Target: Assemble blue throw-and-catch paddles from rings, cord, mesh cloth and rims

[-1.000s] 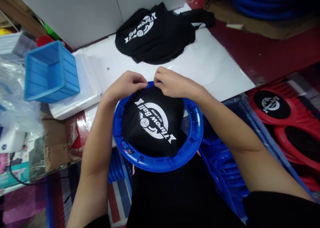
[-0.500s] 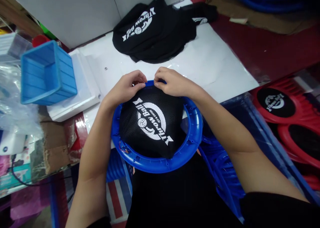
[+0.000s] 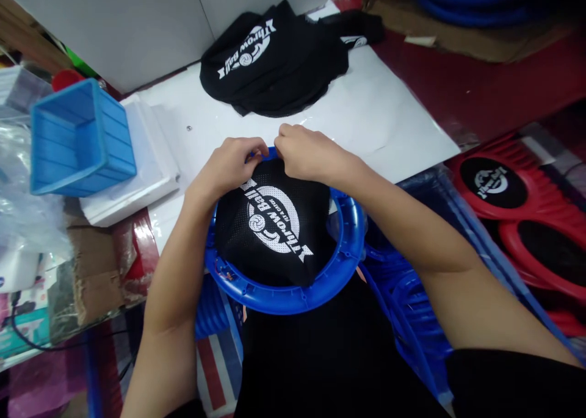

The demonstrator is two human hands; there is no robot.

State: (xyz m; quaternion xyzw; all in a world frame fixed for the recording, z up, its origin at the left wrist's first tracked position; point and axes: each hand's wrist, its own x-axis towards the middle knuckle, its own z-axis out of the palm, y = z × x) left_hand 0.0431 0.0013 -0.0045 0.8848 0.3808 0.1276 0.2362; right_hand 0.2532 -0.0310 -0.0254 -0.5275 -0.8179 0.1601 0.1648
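A blue plastic ring (image 3: 293, 300) rests at the table's near edge, close against my body. Over its opening lies a black mesh cloth (image 3: 302, 207) printed with a white "Throw Ball" logo. My left hand (image 3: 238, 162) pinches the cloth's far edge at the ring's top rim. Right beside it, my right hand (image 3: 304, 152) has its fingers curled onto the same edge. The fingertips of both hands nearly meet, and they partly hide the rim. Along the ring's lower left, small coloured wires (image 3: 224, 273) show in the channel.
More black printed cloths (image 3: 284, 70) lie piled on the white table (image 3: 389, 110). A blue bin (image 3: 82, 140) stands on a white foam slab (image 3: 158, 192) at left. Red rings with black mesh (image 3: 494, 183) are stacked at right; blue rings (image 3: 416, 308) fill a crate below.
Both hands stay at the ring's far rim; the right fingers have curled in more and moved slightly left, closer to the left hand. The whole view has shifted a little.
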